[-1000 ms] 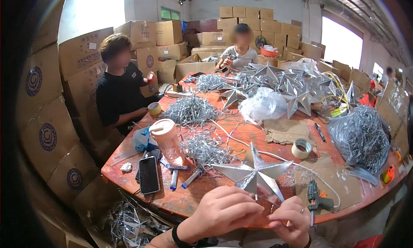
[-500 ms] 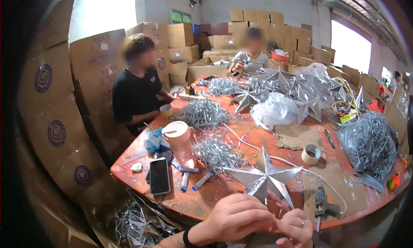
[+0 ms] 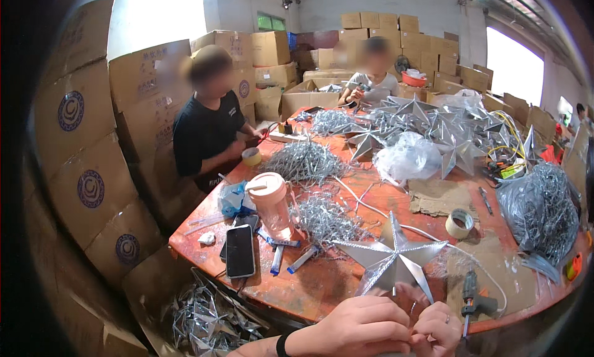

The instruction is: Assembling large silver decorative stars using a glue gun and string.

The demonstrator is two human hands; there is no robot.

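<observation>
Close to the orange-red table's (image 3: 309, 301) front edge, my left hand (image 3: 356, 327) and my right hand (image 3: 438, 327) meet with curled fingertips pinched together. Whatever they pinch is too small and hidden to name. A ring is on my right hand, and a dark band circles my left wrist. Just beyond them a silver star ornament (image 3: 395, 252) rests on the table, its lower points reaching near my fingers. A glue gun (image 3: 473, 298) lies to the right of my right hand, nozzle toward the edge.
Left of the star are silver tinsel (image 3: 322, 217), a pink-lidded cup (image 3: 272, 205) and phones (image 3: 240, 250). Right are a tape roll (image 3: 459, 223), a white cord (image 3: 421, 230) and a tinsel bag (image 3: 538, 208). Stars (image 3: 427, 121) pile far off. Two people sit across; below lies a box of silver pieces (image 3: 210, 317).
The whole view has shifted slightly, so things sit a little further right. My hands stay together, fingers still curled. The person at the left now bends their head down.
</observation>
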